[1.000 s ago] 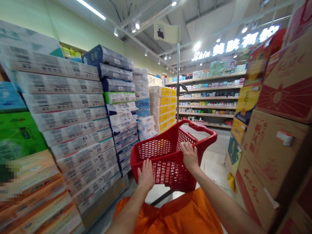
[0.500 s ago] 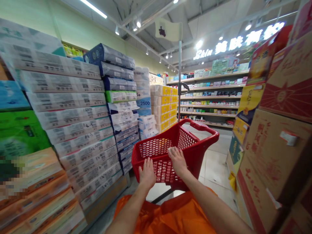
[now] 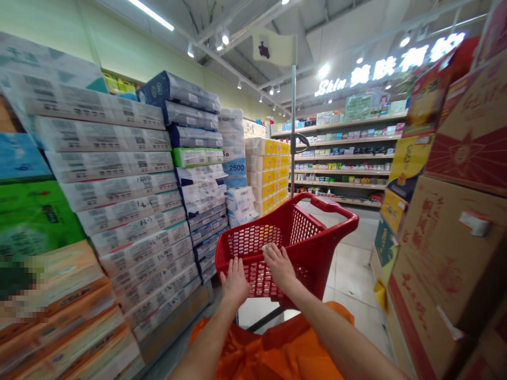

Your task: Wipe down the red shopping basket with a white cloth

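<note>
A red plastic shopping cart [image 3: 317, 253] with a perforated basket stands right in front of me, its handle [image 3: 336, 214] at the far right side. My left hand [image 3: 236, 284] is over the near left part of the basket, fingers stretched out and palm down. To the right, my right hand [image 3: 280, 268] is at the near rim with its fingers extended. At its fingertips a small white bit shows, too small to name. Whether either hand presses on the cart or hovers just over it, I cannot tell. Orange cloth [image 3: 277, 351] lies below my forearms.
Tall stacks of white tissue packs [image 3: 119, 163] and dark blue packs [image 3: 192, 137] line the left. Cardboard boxes [image 3: 455, 248] are piled on the right. Behind the cart rises a metal pole [image 3: 293, 105] with a flag [image 3: 275, 48]. Stocked shelves [image 3: 340, 158] stand at the back.
My right hand has moved left and slightly down along the basket's near side, closer to my left hand. My left hand has shifted a little left. The cart looks almost unchanged.
</note>
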`<move>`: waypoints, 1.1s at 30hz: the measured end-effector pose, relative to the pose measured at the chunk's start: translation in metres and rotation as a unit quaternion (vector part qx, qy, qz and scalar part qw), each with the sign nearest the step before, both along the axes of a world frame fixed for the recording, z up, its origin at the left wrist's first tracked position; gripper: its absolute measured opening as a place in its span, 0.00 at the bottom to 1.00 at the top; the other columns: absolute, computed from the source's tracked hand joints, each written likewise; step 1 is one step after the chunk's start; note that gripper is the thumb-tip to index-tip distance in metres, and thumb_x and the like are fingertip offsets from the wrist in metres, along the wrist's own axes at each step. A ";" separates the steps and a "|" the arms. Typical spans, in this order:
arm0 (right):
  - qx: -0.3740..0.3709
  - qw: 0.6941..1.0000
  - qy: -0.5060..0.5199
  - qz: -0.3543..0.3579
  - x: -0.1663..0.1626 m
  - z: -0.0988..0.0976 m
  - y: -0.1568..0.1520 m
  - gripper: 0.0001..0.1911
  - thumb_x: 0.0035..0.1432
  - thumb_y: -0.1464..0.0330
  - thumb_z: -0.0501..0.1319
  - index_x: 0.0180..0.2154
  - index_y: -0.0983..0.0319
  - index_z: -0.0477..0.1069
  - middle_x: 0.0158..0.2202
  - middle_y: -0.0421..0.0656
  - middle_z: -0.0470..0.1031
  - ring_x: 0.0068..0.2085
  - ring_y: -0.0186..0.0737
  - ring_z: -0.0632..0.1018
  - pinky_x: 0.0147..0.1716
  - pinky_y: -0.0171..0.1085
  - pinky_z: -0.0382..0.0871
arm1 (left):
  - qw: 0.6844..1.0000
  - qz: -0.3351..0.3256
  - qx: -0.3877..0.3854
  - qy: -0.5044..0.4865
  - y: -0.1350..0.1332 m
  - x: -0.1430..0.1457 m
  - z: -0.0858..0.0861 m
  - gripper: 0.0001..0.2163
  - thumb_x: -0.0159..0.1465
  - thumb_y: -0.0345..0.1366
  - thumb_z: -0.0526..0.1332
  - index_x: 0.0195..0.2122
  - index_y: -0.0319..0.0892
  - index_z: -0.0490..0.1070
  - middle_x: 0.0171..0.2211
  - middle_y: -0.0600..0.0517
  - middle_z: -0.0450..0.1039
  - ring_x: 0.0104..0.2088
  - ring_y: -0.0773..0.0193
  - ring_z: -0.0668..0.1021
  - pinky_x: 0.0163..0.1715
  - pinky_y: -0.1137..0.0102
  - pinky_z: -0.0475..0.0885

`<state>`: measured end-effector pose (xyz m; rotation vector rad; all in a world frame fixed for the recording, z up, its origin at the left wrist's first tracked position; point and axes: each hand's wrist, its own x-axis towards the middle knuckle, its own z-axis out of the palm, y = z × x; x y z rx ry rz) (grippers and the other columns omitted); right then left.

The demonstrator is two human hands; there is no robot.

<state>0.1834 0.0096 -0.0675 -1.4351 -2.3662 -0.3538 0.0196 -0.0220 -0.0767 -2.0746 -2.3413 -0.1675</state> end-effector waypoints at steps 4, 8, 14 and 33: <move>0.025 0.996 0.012 -0.079 0.024 0.009 0.008 0.27 0.55 0.79 0.45 0.56 0.60 0.56 0.60 0.45 0.54 0.61 0.45 0.51 0.57 0.49 0.43 | 1.000 -0.009 -0.005 0.008 0.000 0.000 -0.001 0.34 0.52 0.30 0.50 0.61 0.36 0.40 0.63 0.47 0.35 0.62 0.57 0.44 0.56 0.50 0.48; 0.033 0.989 0.034 -0.137 0.033 0.011 0.010 0.27 0.56 0.80 0.43 0.56 0.62 0.57 0.60 0.46 0.54 0.61 0.46 0.52 0.57 0.50 0.43 | 1.000 0.001 -0.010 -0.003 0.001 0.003 -0.001 0.35 0.51 0.31 0.50 0.61 0.35 0.39 0.63 0.47 0.33 0.62 0.57 0.43 0.56 0.51 0.49; -0.011 1.000 0.004 0.012 -0.007 -0.005 -0.003 0.28 0.54 0.79 0.46 0.57 0.60 0.55 0.61 0.42 0.50 0.62 0.43 0.48 0.58 0.48 0.42 | 1.000 -0.003 -0.014 0.001 0.000 0.004 -0.002 0.35 0.51 0.31 0.50 0.61 0.36 0.39 0.64 0.48 0.33 0.62 0.56 0.42 0.56 0.51 0.49; 0.008 0.997 0.023 -0.072 0.017 -0.002 0.010 0.28 0.55 0.79 0.45 0.57 0.59 0.56 0.61 0.44 0.52 0.61 0.44 0.50 0.57 0.50 0.42 | 1.000 -0.026 -0.014 0.004 -0.005 0.012 0.000 0.34 0.52 0.29 0.47 0.61 0.36 0.40 0.63 0.49 0.34 0.62 0.57 0.43 0.56 0.47 0.47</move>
